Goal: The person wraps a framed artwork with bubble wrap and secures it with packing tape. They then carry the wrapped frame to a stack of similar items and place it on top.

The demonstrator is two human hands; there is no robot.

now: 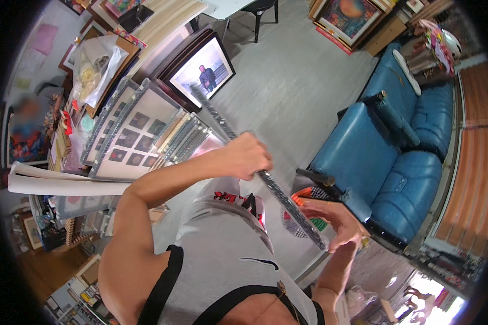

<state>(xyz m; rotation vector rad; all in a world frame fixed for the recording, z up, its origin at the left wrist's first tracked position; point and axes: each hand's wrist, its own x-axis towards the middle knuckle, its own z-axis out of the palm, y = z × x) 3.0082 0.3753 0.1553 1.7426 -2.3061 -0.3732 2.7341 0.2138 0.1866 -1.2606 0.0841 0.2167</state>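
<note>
A long, narrow strip of dark picture-frame moulding (279,193) with a silvery, speckled surface slants across the view from upper left to lower right. My left hand (246,155) is closed in a fist around it, near its middle. Beside the strip's lower end is my right hand (342,226), its fingers curved and apart; whether it touches the strip, I cannot tell. A flat tan-brown panel (339,207) lies right behind those fingers. Below the strip, a round, multicoloured patterned thing (297,223) is partly covered.
To the left, upright display boards (130,141) with small samples lean near framed pictures (203,70) and a white roll (65,184). A blue sofa (358,146) with dark armrests stands at right. More frames (352,21) lean at the back, beyond the grey floor (276,81).
</note>
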